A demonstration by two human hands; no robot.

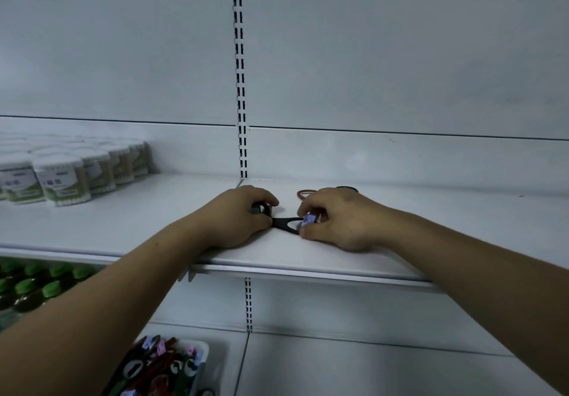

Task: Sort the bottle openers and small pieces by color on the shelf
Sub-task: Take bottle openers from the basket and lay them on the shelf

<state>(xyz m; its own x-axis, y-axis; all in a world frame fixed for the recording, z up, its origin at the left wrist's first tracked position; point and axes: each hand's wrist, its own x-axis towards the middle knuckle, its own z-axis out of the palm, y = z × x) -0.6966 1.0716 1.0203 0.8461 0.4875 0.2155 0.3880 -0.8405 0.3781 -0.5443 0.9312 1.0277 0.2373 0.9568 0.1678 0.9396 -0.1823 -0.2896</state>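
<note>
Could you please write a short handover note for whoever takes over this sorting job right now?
Left hand: fingers curled on one end of the black loop-shaped plastic bottle opener, which lies on the white metal upper shelf.
Right hand: pinches the lilac tag at that opener's other end.
Done: a red bottle opener and a dark piece already lie on the shelf behind the right hand, both partly hidden.
Left: place the black opener, then sort the mixed-colour pile in the white tray on the lower shelf.
</note>
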